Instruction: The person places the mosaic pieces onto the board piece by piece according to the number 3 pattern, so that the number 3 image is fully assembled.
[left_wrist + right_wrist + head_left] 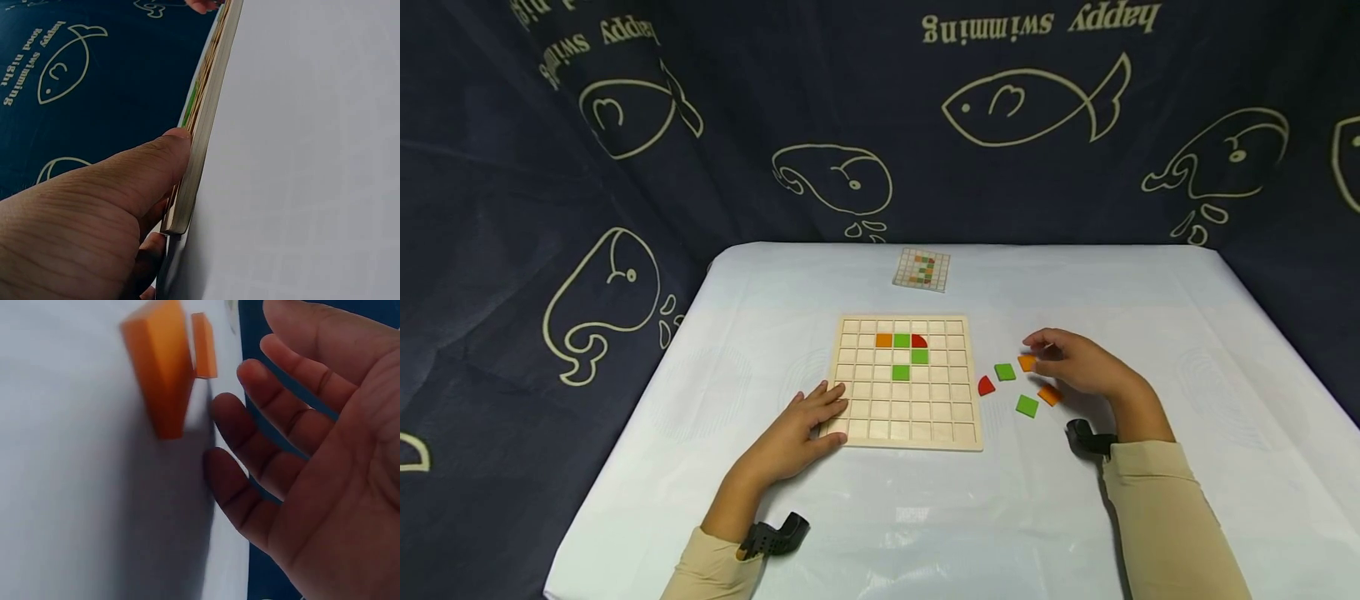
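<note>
A light wooden grid board lies on the white table. Set in its cells are an orange tile, a red quarter-round tile and several green tiles. My left hand rests on the board's near left corner, fingers spread; in the left wrist view its thumb touches the board's edge. Right of the board, my right hand hovers at a loose orange tile, fingers loosely bent and apart. In the right wrist view, nothing sits between those fingers.
Beside the right hand lie another orange tile, two green tiles and a red quarter-round tile. A pattern card lies behind the board. Dark cloth with fish drawings hangs beyond the table.
</note>
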`<state>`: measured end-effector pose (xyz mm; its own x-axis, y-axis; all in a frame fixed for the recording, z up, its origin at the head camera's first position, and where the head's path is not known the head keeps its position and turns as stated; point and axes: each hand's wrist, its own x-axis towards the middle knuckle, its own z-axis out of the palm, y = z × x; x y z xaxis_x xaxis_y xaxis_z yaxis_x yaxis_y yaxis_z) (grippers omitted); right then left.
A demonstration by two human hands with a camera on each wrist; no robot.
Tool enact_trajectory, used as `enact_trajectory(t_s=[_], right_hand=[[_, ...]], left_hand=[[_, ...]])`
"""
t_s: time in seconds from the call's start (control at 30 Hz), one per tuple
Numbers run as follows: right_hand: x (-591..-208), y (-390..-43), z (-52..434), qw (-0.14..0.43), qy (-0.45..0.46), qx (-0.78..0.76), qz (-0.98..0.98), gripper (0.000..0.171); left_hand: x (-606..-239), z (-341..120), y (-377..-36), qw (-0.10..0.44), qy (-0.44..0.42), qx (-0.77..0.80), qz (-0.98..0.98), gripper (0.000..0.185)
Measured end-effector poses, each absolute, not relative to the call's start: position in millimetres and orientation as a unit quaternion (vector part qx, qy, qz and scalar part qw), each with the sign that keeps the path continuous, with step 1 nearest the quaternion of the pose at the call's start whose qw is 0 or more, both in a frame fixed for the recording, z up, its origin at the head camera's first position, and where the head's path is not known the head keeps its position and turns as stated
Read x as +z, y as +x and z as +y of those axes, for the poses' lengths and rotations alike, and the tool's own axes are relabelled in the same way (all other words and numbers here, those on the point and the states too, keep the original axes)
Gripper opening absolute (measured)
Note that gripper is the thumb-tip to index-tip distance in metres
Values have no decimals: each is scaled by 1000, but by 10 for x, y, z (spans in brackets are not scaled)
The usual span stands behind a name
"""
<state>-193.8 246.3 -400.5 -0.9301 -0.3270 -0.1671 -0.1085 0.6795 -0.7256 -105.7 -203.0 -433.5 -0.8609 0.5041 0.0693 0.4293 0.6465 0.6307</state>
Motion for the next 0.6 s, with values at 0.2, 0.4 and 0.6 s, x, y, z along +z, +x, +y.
enact_trajectory(t_s=[0.2, 0.4, 0.6], right_hand=[[-4086, -1953, 2492, 149, -116, -383, 904, 35], [-4120, -1961, 2532, 144, -124, -387, 902, 35], [-4136, -1968, 2530, 147, -128, -390, 900, 35]], left_hand=[[-4346, -2030, -1064, 55, 261, 329, 906, 56], [-4352, -2030, -1071, 52, 261, 324, 908, 56], [-4342, -2033, -1063, 55, 258, 325, 908, 57]])
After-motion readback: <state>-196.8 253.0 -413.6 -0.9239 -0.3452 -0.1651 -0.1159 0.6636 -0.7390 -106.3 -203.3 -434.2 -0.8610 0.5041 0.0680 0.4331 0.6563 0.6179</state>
